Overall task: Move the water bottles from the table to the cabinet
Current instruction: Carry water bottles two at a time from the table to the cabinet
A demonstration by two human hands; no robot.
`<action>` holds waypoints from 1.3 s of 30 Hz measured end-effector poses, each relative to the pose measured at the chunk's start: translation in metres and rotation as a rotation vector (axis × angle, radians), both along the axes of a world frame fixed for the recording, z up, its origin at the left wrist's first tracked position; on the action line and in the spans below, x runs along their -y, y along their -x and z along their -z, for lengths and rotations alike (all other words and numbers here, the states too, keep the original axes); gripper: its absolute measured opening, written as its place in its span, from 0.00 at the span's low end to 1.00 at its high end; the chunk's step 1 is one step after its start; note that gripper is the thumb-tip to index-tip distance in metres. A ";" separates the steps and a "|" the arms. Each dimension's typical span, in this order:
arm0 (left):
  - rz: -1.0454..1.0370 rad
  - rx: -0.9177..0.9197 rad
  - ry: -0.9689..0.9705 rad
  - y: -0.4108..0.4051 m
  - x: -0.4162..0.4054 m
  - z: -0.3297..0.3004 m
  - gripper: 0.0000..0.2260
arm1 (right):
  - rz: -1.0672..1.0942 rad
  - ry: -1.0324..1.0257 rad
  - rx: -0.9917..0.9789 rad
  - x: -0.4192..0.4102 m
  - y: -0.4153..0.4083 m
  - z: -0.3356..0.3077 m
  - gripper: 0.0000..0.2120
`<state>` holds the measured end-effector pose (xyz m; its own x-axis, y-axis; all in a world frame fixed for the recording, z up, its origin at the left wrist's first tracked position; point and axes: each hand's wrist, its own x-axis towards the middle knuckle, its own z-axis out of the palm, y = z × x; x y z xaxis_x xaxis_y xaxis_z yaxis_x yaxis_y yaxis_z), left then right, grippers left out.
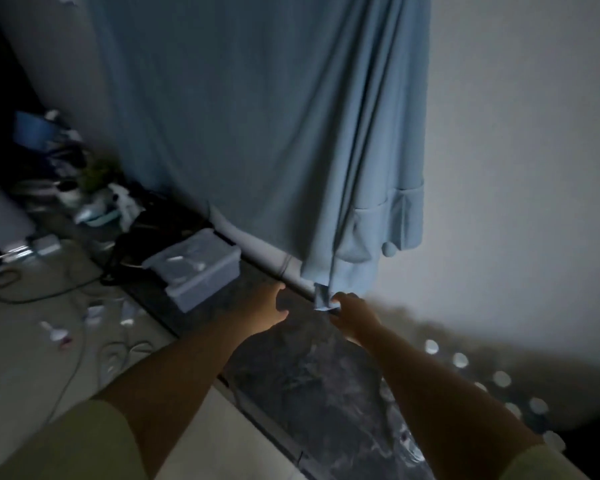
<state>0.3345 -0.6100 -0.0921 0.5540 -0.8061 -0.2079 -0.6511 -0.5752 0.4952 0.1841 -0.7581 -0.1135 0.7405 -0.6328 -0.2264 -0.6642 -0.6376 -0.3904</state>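
Head view, dim and blurred. Nearest, two bare forearms reach forward over a dark marbled ledge [302, 382] that runs along the wall. At lower right, a cluster of water bottles [478, 382] shows as pale round caps, standing on the ledge beside the right forearm. The left hand [269, 306] is spread, fingers apart, holding nothing. The right hand [352, 311] has its fingertips closed on a small tag [323, 299] at the hem of a blue curtain [257, 133]. Left of the hands sits a lidded grey plastic box [194, 268]; beyond it, cables and indistinct clutter [66, 168].
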 end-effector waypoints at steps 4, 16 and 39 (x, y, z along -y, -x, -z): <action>-0.196 0.005 -0.015 -0.017 -0.096 -0.004 0.29 | -0.192 0.043 0.003 -0.061 -0.046 -0.005 0.22; -0.841 0.066 -0.099 0.058 -0.474 -0.017 0.29 | -0.832 0.043 0.013 -0.401 -0.102 -0.010 0.23; -1.538 0.062 -0.080 0.139 -0.736 -0.030 0.29 | -1.554 0.040 0.047 -0.744 -0.148 -0.029 0.22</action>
